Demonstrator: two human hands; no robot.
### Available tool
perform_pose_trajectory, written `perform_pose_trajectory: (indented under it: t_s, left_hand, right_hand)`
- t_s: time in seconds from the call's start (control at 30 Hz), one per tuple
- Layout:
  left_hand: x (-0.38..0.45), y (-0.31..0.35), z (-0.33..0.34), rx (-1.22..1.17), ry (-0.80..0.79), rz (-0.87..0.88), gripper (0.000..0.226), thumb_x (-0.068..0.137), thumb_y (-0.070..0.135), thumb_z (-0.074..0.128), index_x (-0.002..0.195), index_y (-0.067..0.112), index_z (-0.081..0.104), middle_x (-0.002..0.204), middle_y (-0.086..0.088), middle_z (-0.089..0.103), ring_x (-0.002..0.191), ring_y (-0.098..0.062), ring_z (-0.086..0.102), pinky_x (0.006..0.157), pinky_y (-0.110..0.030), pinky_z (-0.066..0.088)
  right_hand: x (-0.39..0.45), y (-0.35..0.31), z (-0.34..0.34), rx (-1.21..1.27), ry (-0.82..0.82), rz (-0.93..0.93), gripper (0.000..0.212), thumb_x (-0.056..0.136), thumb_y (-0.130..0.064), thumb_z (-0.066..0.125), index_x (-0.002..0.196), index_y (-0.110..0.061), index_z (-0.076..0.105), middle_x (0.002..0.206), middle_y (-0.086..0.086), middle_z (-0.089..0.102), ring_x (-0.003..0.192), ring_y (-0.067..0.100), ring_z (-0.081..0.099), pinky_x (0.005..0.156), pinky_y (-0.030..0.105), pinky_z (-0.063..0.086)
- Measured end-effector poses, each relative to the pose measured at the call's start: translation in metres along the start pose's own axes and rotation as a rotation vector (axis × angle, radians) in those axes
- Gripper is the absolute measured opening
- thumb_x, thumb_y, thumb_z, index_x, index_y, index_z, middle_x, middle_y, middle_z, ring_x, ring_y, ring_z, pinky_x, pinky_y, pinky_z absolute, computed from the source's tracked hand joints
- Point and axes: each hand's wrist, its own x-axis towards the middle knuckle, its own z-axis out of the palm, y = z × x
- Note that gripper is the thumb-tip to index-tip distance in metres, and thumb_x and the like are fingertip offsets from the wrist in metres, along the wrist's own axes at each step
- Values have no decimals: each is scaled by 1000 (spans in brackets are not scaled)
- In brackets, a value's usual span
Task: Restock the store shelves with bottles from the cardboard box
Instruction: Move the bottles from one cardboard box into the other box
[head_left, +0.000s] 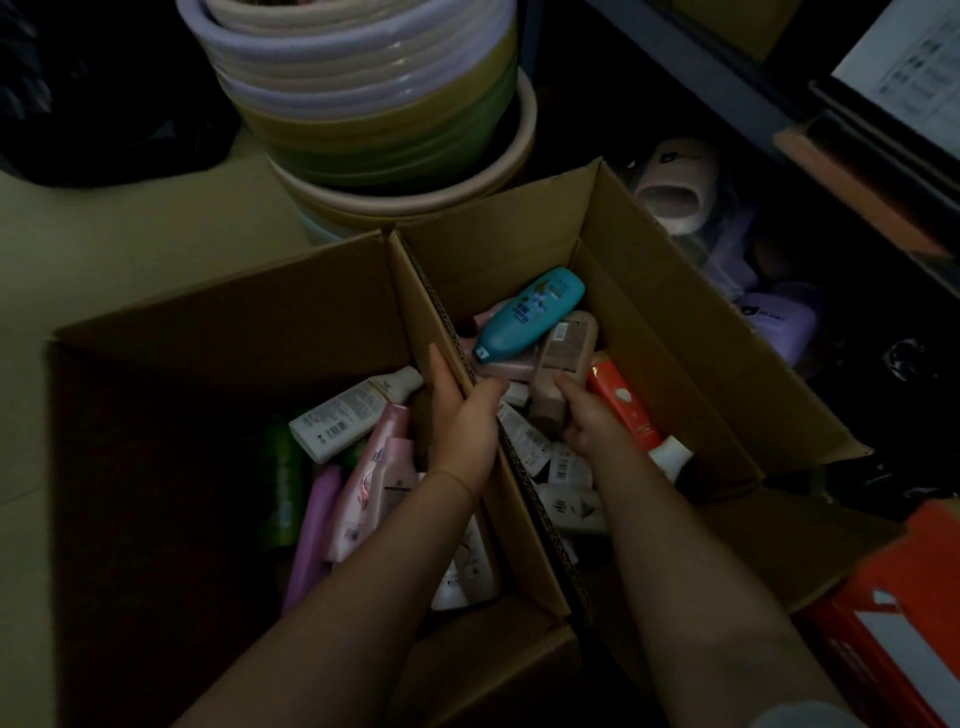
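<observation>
Lying among other bottles in the right cardboard box (675, 332), a beige bottle (558, 369) has the right hand (589, 418) fingers wrapped around it. Left hand (465, 415) fingers grip the flap (415, 291) between the boxes. Stacked basins (363, 104) stand behind.

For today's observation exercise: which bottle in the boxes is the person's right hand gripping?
The brownish-pink bottle, gripped by the right hand, beside the teal bottle.
</observation>
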Motion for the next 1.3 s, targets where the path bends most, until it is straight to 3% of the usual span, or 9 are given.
perform_pose_trajectory:
  t_s: [0.3,0.53,0.6,0.7,0.8,0.9,1.03,1.17,1.3]
  left_hand:
    - [-4,13,-11,0,-49,-154,116,58,46,79,155,48,15,157,1,36,134,-28,48,110,-54,42]
    - [-37,43,-50,-106,-134,-144,78,76,72,63,137,24,55,123,1,68,116,-18,63,92,-38,50]
    - [-37,60,-58,-253,-107,-117,79,79,71,55,138,18,55,113,-3,71,102,-16,68,87,-38,53]
    - [-27,65,-86,-477,-35,-181,58,80,50,68,121,9,63,109,-15,73,101,-28,69,93,-47,55]
    - [-17,42,-116,-243,158,-246,59,83,25,77,135,9,53,121,-19,68,105,-33,70,76,-45,60]
    - [-16,21,-120,101,226,-292,45,95,11,61,139,12,51,116,-24,65,83,-22,66,56,-28,52]
    - [-6,29,-83,153,91,-180,51,92,38,67,138,21,54,130,-14,62,112,-26,63,92,-37,53]
    - [13,48,-34,234,96,-138,102,64,78,72,150,37,35,140,0,53,125,-26,56,106,-49,46]
    - [35,59,-2,362,164,-96,90,84,60,58,157,19,24,150,-11,45,134,-33,46,109,-39,37]
  right_hand:
    - [-96,-35,1,274,-142,15,39,92,-32,65,126,-16,57,102,13,71,80,20,69,60,29,58]
    - [-164,-55,38,-191,-531,-155,48,82,-38,64,127,-22,57,118,10,70,101,23,69,82,35,56]
    - [-176,-58,56,-379,-588,-248,36,81,-50,63,106,-25,71,99,3,73,88,18,69,72,29,52]
    - [-175,-64,71,-461,-498,-383,45,90,-56,53,76,-20,76,64,0,57,54,9,49,51,23,31]
    - [-154,-68,68,-346,-277,-329,39,103,-36,44,83,-13,69,64,2,51,52,11,43,49,23,32]
    - [-129,-69,63,-227,-146,-159,27,102,-28,43,98,-11,64,75,5,55,62,13,51,57,24,41]
    - [-95,-69,62,-53,-76,-54,23,102,-26,44,109,-9,57,106,13,61,87,23,59,78,34,49]
    - [-54,-62,58,109,-37,-10,42,102,-28,46,136,-3,46,135,21,55,122,34,56,93,42,48]
    - [-24,-55,53,185,-23,8,58,101,-30,48,150,-4,32,150,20,41,137,33,43,107,42,40]
